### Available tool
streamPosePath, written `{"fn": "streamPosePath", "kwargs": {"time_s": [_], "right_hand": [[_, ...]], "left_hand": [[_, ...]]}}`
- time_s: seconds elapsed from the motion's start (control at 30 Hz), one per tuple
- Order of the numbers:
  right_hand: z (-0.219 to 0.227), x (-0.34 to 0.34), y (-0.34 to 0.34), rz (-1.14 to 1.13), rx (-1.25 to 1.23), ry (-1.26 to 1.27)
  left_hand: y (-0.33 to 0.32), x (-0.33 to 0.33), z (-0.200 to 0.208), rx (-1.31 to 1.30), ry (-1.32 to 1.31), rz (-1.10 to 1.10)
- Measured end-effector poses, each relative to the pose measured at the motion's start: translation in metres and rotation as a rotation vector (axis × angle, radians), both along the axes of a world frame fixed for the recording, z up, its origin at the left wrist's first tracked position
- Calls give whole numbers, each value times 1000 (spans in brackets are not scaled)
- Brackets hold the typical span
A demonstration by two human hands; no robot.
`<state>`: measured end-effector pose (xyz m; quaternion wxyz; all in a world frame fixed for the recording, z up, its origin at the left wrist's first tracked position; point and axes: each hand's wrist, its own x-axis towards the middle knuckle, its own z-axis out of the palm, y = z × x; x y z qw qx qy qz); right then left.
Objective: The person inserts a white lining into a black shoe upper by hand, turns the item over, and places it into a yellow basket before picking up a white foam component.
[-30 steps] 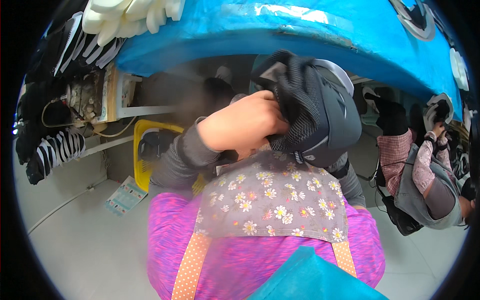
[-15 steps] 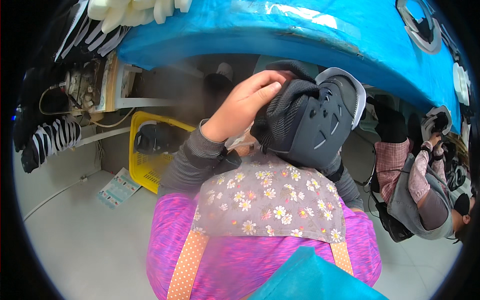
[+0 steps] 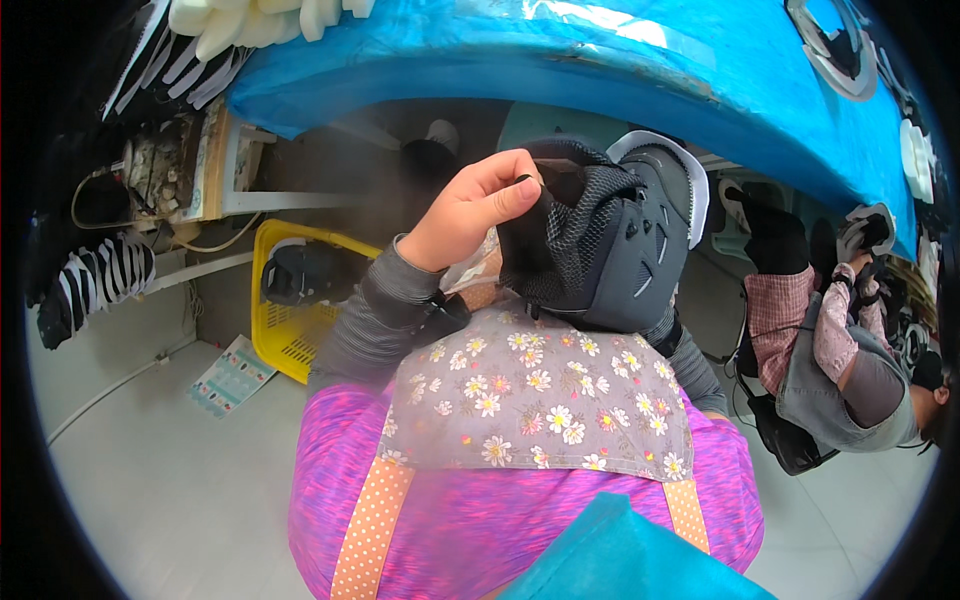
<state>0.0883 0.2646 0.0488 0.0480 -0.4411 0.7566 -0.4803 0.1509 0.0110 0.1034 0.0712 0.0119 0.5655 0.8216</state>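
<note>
A dark grey and black shoe upper [image 3: 617, 255] with a mesh lining and a pale rim round one end is held up in front of my chest. My left hand [image 3: 478, 208] pinches the edge of its collar between thumb and fingers, and the opening shows on that side. My right forearm [image 3: 703, 372] goes in behind the upper. The upper hides my right hand, so what its fingers do does not show. Below the upper lies the top of my flowered apron [image 3: 545, 400].
A yellow basket [image 3: 262, 335] with a dark piece in it stands at left. A blue-covered table [image 3: 470, 65] curves across the far side, with white shaped pieces [image 3: 250, 25] at its left end. Another person [image 3: 850, 370] sits at right, hands on a similar piece.
My left hand has drawn back slightly and now pinches the collar edge, with its fingers no longer inside. The upper has turned, so its opening shows more.
</note>
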Motion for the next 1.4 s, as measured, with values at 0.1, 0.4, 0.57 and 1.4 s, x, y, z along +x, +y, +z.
{"fn": "streamPosePath", "kwargs": {"time_s": [0.1, 0.4, 0.57, 1.4], "right_hand": [[-2, 0, -2, 3, -6, -8], [0, -4, -3, 13, -5, -29], [1, -5, -4, 5, -8, -43], [-1, -9, -12, 31, -48, -135]], "left_hand": [[-4, -1, 15, -137, -147, -64], [-11, 1, 50, -186, -128, -94], [-1, 3, 52, -67, -94, 89], [-2, -3, 42, -46, -107, 125]]}}
